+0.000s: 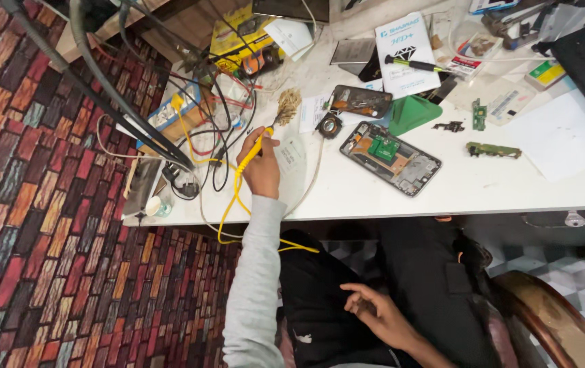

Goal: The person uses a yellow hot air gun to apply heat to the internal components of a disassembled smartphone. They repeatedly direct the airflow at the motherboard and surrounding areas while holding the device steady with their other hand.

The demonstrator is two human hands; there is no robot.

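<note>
My left hand, in a grey sleeve, grips a yellow-handled soldering iron whose tip pokes into a tuft of brass cleaning wool on the white table. The iron's yellow cord hangs over the table's front edge. An opened phone body with exposed green and copper parts lies to the right of that hand. My right hand rests on my dark-trousered lap below the table, fingers loosely curled, holding nothing.
A power strip and tangled black cables crowd the table's left end. A second phone, a small round part, a green pad, green circuit boards, a screwdriver and a white booklet lie further back. A wooden chair arm stands at lower right.
</note>
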